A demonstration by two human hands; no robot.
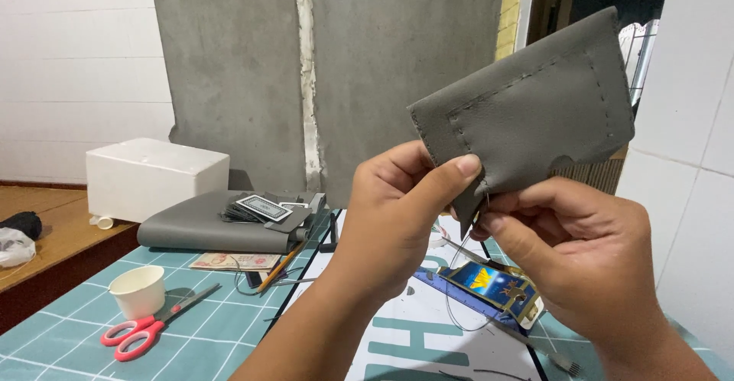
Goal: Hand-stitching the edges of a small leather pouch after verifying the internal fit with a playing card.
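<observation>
Grey leather pouch [535,98] is what I have up in front of the camera, held in the air well above the bench [222,335], between me and the grey wall panel [237,67]. My left hand [397,213] pinches its lower left corner, thumb pressed flat on the front face and the fingers [382,170] curled behind, clamped together on the leather. My right hand [589,258] sits just beside it, the fingers closed under the bottom edge; they seem to nip a thin thread [459,274] that loops down from the pouch, though I cannot tell if a needle is in there.

The pouch is a flat rectangle with hand stitching running along its left side and across the top of a sewn-on pocket. Its long axis runs from lower left up to upper right, so the far corner tilts up towards the white tiled wall on the right.

Below my hands the bench carries a teal cutting mat with a white grid. On it, left of my forearm, lie red-handled scissors [141,331] and a white paper cup [139,289], standing upright just beside them. Further back is a folded sheet of grey leather [206,228] with a card [264,207] and dark scraps on top, a pencil [281,265] near its front edge, and a white foam box [153,176] behind. Under my right hand a blue and gold packet [489,283] rests on the bench. Nothing stands between my hands and the pouch.
</observation>
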